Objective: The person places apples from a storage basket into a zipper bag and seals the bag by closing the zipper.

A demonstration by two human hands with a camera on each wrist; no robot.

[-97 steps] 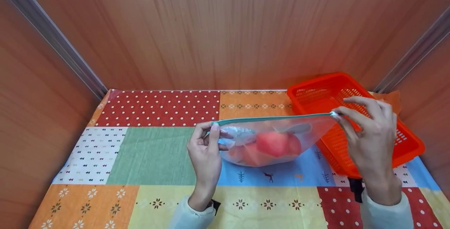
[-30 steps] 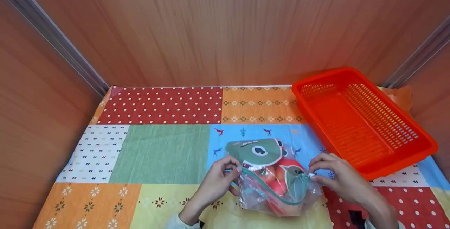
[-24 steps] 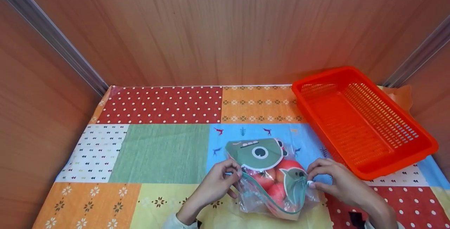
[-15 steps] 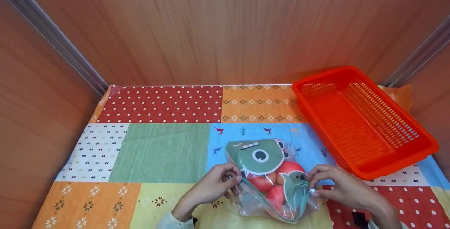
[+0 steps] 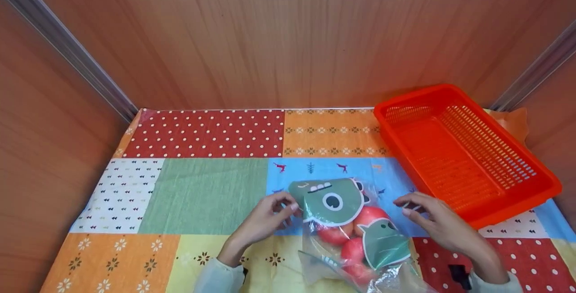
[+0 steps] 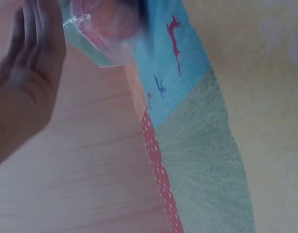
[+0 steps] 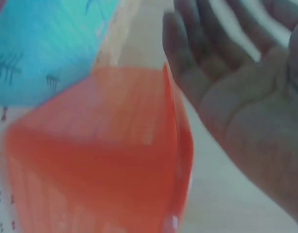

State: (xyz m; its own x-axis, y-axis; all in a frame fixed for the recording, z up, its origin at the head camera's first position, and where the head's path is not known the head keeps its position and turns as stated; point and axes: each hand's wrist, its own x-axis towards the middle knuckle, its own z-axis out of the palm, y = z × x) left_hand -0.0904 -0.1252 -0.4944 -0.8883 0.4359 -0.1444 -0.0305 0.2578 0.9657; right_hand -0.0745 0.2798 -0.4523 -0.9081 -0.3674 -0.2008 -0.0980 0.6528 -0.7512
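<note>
A clear zip bag (image 5: 382,248) with a green cartoon print lies on the cloth, its mouth toward the front edge. Several red, apple-like round fruits (image 5: 335,234) show through the plastic. My left hand (image 5: 268,216) hovers at the bag's left edge, fingers loosely bent and nothing gripped. To the right of the bag, apart from it, is my right hand (image 5: 436,221), its fingers loosely bent with nothing in them. In the right wrist view the fingers of my right hand (image 7: 251,92) look relaxed.
A red-orange plastic basket (image 5: 459,158) with slotted walls stands at the right, just behind my right hand. The patchwork tablecloth (image 5: 211,194) covers the table. Wood-grain panels (image 5: 252,36) enclose the back and both sides.
Both hands have let go of the bag's zip edge and drawn apart from it. The bag, earlier held up, then pinched at its mouth, now lies flat with its mouth toward the front.
</note>
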